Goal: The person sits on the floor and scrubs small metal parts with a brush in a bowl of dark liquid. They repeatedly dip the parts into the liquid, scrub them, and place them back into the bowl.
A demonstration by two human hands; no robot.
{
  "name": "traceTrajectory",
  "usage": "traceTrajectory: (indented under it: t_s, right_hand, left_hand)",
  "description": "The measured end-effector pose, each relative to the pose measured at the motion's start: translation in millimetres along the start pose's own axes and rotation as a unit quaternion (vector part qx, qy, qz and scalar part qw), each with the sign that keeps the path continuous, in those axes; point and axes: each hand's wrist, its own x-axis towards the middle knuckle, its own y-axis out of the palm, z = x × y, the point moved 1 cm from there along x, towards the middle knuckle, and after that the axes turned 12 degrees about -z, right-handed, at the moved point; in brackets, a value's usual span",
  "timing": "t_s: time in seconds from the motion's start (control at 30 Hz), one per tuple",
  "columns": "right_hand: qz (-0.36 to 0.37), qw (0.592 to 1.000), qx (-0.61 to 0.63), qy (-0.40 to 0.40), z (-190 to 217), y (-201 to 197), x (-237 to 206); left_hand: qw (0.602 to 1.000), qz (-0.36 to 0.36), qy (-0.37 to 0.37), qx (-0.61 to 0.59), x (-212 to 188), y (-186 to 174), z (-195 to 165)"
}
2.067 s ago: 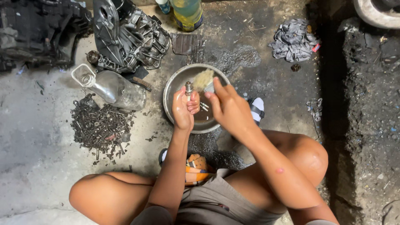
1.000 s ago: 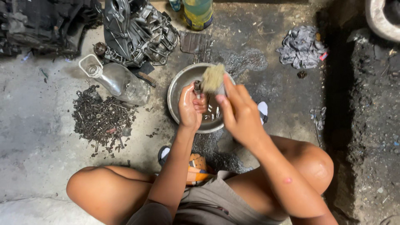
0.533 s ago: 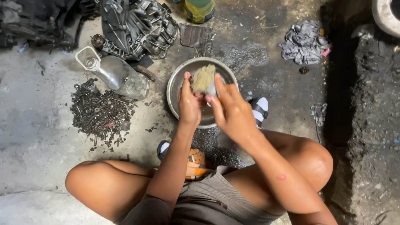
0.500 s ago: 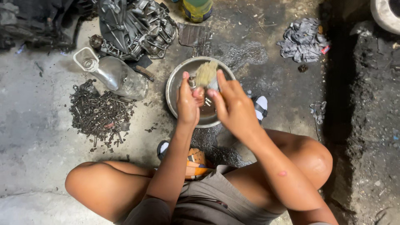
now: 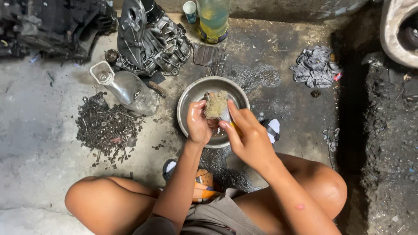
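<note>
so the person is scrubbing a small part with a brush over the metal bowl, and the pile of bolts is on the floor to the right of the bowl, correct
Not quite. The pile of bolts lies left of the metal bowl, beside the clear plastic jug, as the head view shows. The rest stands: the right hand holds the brush against a small part in the left hand, over the bowl.

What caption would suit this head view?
Over a metal bowl, the right hand brushes a part in the left hand.
</note>
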Motion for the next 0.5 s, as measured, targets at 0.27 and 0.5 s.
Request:
traceTrajectory:
  t_s: [0.27,0.5]
  right_hand:
    - [-0.007,0.997,-0.017,0.069,2,-4,5]
    - [-0.018,0.997,-0.034,0.071,1,1,5]
  left_hand:
    - [0.998,0.036,0.047,0.027,-12,24,-14]
    - [0.989,0.096,0.085,-0.071,-1,16,7]
